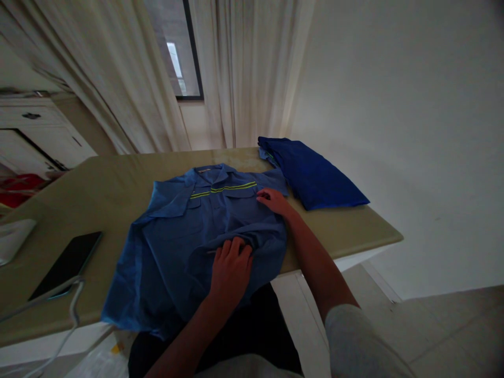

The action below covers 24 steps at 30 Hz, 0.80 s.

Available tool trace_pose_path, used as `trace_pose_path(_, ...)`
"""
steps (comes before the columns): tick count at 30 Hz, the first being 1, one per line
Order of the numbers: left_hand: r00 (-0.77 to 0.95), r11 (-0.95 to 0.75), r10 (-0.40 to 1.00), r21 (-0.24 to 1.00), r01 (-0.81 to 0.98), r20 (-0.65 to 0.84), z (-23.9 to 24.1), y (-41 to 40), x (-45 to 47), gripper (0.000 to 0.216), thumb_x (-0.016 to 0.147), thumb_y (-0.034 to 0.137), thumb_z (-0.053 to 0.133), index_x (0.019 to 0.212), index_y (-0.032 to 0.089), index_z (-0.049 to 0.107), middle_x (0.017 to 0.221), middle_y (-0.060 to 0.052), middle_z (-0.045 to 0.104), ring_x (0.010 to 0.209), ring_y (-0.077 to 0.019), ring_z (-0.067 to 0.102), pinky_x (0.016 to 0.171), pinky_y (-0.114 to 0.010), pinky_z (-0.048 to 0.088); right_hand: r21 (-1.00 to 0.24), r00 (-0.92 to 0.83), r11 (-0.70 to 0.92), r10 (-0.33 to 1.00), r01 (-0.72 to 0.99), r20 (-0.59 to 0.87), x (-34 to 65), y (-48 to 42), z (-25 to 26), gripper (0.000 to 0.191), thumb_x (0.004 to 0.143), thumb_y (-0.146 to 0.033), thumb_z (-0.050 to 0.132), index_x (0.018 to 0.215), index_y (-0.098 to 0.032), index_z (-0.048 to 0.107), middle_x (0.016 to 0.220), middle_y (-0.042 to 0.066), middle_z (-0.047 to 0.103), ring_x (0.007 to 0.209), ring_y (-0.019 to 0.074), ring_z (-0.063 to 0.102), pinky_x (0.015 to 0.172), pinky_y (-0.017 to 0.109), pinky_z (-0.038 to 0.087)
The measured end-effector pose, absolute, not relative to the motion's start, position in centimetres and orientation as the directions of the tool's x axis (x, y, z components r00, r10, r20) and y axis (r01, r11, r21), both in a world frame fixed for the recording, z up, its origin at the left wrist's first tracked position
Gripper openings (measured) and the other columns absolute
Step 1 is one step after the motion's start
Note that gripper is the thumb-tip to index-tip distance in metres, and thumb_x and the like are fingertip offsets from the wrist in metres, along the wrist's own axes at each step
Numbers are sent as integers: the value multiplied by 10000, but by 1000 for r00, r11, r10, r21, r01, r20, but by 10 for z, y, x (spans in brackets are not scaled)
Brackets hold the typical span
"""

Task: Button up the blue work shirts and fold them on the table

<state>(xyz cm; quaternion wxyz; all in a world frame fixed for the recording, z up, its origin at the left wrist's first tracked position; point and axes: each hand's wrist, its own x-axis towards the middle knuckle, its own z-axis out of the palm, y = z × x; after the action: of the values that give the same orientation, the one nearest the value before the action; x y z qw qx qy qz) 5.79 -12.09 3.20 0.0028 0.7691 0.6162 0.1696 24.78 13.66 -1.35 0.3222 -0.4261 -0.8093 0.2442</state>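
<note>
Near edge: blue shirt [169, 268] lies front up on the table [118, 205], its hem hanging over the side toward the wearer. Left hand [232, 260] rests on bunched cloth low on the shirt, fingers together and curled; from my remote feed I cannot tell whether it pinches a fold. Farther in, right hand [273, 201] is by the chest pocket flap, fingers loosely bent (grip on cloth unclear too).

Handling, my judgement: I would keep the upper hand light as an anchor and draw the lower creases out flat toward the hem, without dragging the collar askew.

Orientation: collar [210, 172] points away, toward the curtains [252, 73]; long axis runs near to far, its far end leaning slightly right. Beyond the right-hand sleeve, folded dark blue cloth [315, 176] sits just beside it.
</note>
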Motion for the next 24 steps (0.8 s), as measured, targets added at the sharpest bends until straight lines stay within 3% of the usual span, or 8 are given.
trace_pose_path(3,228,-315,934,329,890,276,36,-144,70,151,1002,287,573,1037,253,717,1148,-76,690,1090,-286,607,966,-494,455,-668,-430,518,847,534,314,248,138,-14,211,931,-315,698,1104,-203,743,1016,57,773,904,182,700,856,321,541)
trace_pose_path(6,454,-422,885,595,684,105,37,-176,86,287,971,403,641,1216,260,682,1155,-65,726,1026,-251,670,941,-431,514,-664,-436,528,841,530,320,249,140,-15,216,936,-321,689,1102,-196,746,1016,63,775,909,191,703,860,332,539)
trace_pose_path(9,828,-455,560,831,321,-13,37,-195,95,411,949,426,683,1345,320,647,1166,-16,769,954,-182,736,820,-279,561,-659,-432,526,843,538,320,250,141,-16,226,941,-328,680,1105,-187,746,1005,69,775,892,193,703,855,338,541)
trace_pose_path(11,884,-444,467,861,249,-16,42,-195,89,301,991,397,628,1277,339,701,1090,11,796,928,-158,752,805,-242,559,-632,-417,517,852,577,316,250,140,-14,222,951,-333,670,1096,-182,746,997,75,773,885,195,703,856,341,539)
trace_pose_path(14,644,-424,764,774,470,28,52,-172,59,279,1040,393,529,1232,320,718,1146,4,780,1036,-164,725,934,-278,548,-545,-389,510,860,665,330,247,133,-6,257,978,-387,649,1101,-181,743,988,88,768,891,212,702,874,360,538)
trace_pose_path(16,398,-376,910,627,682,114,53,-144,24,328,1056,426,465,1228,303,716,1243,-32,744,1156,-204,676,1058,-369,508,-480,-403,546,836,687,373,243,124,1,340,992,-463,625,1156,-184,730,1056,109,760,977,238,699,943,393,528)
trace_pose_path(20,-28,6,991,171,985,130,33,-79,-54,671,990,632,441,1549,262,476,1634,-146,414,1489,-430,360,1170,-687,312,-442,-576,669,742,598,343,232,110,8,583,993,-635,538,1363,-198,650,1381,138,658,1301,278,595,1145,433,427)
trace_pose_path(24,-140,147,986,73,986,-86,6,-28,-109,845,939,782,311,1643,318,256,1738,-115,140,1557,-498,145,1130,-831,155,-400,-657,634,748,662,99,228,117,-3,835,954,-776,441,1538,-182,502,1617,148,429,1508,321,385,1246,464,309)
